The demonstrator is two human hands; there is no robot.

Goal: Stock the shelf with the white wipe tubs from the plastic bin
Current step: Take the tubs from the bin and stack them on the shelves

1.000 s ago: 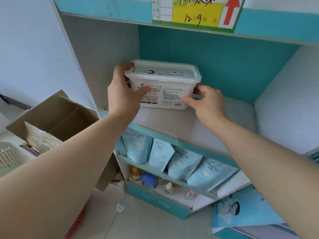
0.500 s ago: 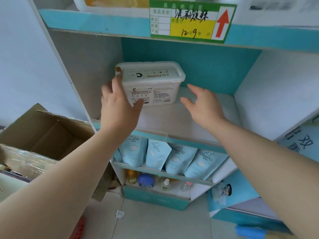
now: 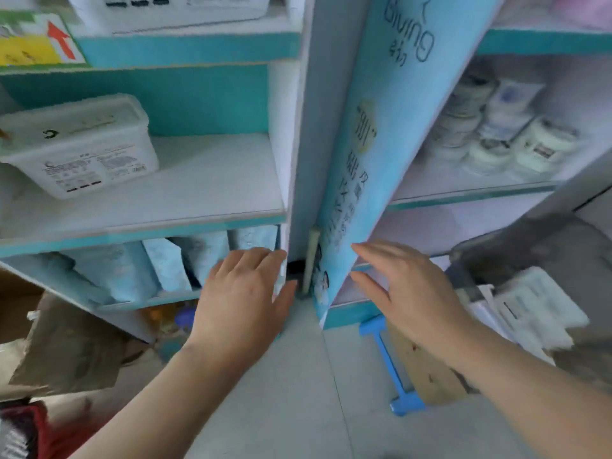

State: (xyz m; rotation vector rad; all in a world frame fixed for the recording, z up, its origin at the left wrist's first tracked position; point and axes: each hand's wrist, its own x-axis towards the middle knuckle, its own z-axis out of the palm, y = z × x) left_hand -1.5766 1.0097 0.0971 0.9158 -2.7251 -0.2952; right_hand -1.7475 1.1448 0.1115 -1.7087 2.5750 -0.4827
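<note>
While 1 white wipe tub (image 3: 77,145) already sits on the shelf (image 3: 198,190), most of that board to the right of the tub is bare, so the stocking looks to be at an early stage. How many tubs are left I cannot tell, because the plastic bin is not in view.

The tub rests flat on its base at the left end of the shelf, lid up, a little back from the front lip. Its long axis runs roughly along the shelf, left to right, turned slightly so that the right end lies further back. The printed label side faces outward toward the front edge.

Both hands are below and to the right of the tub, well apart from it. The left hand (image 3: 243,293) has its fingers loosely spread and holds nothing; the right hand (image 3: 409,294) is likewise open, fingers splayed, empty.
</note>
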